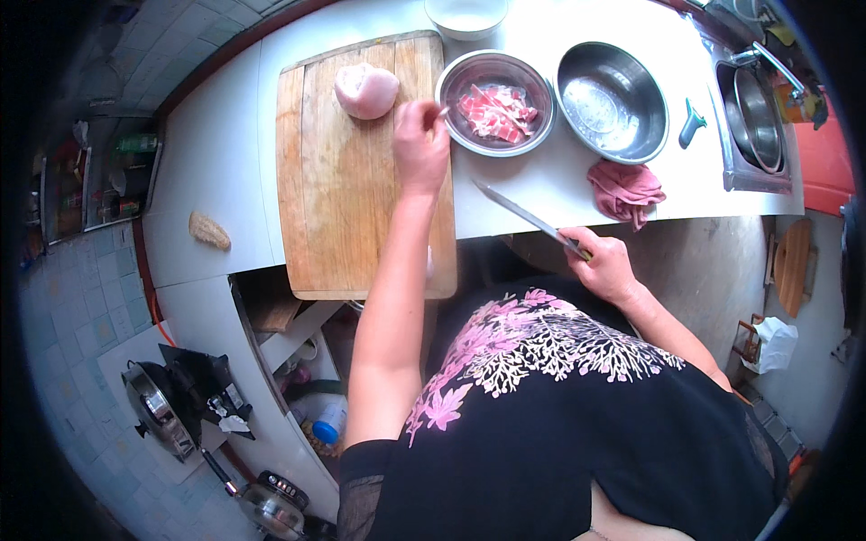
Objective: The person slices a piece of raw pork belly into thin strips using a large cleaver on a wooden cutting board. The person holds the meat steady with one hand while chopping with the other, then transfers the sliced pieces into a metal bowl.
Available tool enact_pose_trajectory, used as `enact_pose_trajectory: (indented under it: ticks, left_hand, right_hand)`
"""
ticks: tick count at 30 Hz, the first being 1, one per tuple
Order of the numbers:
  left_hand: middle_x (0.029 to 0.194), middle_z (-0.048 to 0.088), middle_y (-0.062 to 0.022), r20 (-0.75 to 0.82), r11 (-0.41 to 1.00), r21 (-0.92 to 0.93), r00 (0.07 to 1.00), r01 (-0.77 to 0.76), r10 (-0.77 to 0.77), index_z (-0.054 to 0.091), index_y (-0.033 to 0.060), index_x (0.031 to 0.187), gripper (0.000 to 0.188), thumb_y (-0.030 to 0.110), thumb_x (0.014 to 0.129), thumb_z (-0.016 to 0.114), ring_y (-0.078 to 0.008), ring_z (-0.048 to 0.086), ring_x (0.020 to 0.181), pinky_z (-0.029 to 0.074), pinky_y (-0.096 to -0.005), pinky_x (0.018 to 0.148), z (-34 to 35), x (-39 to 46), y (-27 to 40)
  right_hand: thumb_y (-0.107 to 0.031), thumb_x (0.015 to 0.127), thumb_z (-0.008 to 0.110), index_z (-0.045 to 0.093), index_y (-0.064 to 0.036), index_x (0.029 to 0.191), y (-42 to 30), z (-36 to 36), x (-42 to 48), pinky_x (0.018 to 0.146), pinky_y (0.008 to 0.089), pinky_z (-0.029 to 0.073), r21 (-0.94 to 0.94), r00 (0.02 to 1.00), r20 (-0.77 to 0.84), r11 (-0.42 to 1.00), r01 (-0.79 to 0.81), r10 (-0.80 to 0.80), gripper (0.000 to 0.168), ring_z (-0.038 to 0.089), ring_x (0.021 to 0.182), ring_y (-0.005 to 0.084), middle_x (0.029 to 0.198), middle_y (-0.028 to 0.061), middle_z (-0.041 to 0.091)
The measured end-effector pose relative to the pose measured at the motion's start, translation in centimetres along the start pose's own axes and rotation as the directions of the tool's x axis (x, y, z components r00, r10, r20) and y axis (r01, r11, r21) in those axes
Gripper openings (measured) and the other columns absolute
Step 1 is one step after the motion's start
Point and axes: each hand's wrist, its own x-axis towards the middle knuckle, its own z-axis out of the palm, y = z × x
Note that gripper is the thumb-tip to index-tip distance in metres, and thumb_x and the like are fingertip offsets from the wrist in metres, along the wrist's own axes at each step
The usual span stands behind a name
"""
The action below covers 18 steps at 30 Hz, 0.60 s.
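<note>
My right hand [602, 264] grips a kitchen knife [521, 213] by its handle. The blade slants up and left, over the counter's front edge. My left hand [421, 149] hangs over the right side of a wooden cutting board [338, 216], close to the left rim of a metal bowl [494, 147]. Its fingers are curled; a small pale bit shows at the fingertips, too blurred to name. Inside that bowl lie thin slices of red and white raw meat [497, 113]. A rounded pale pink chunk of meat [367, 92] rests at the board's far end.
Right of the meat bowl stands a larger metal basin [612, 101], with a crumpled pink cloth [627, 191] below it. Beyond are a green peeler [691, 124] and a sink [754, 176] holding a metal pot. A white bowl [467, 19] stands at the back; a loofah-like scrubber [210, 230] lies left.
</note>
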Motion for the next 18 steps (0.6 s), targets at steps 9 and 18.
enact_pose_trajectory:
  ticks: [9,18]
  left_hand:
    - [0.099,0.061,-0.0108,0.046,0.998,0.003,0.997,0.062,-0.062,0.065,0.0024,0.093,0.018,-0.003,0.078,0.054,-0.0233,0.059,0.093,0.047,-0.0301,0.081,-6.6,-0.9,-0.5]
    - [0.094,0.056,-0.0118,-0.247,0.909,0.374,0.964,0.185,-0.095,0.057,0.0032,0.097,0.018,0.006,0.079,0.059,-0.0283,0.054,0.09,0.043,-0.0376,0.079,-9.6,-17.7,0.6]
  right_hand:
    - [-0.014,0.074,0.063,0.058,-0.013,0.101,-1.6,0.7,1.2,0.057,0.0402,0.048,0.021,0.996,0.075,0.999,0.042,-0.044,0.027,0.062,0.062,0.0318,0.065,0.0129,0.061]
    - [-0.016,0.074,0.061,0.053,-0.007,0.108,-6.1,3.1,4.9,0.06,0.0418,0.048,0.015,0.891,0.378,0.964,0.265,-0.251,0.036,0.062,0.069,0.0315,0.072,0.0142,0.063]
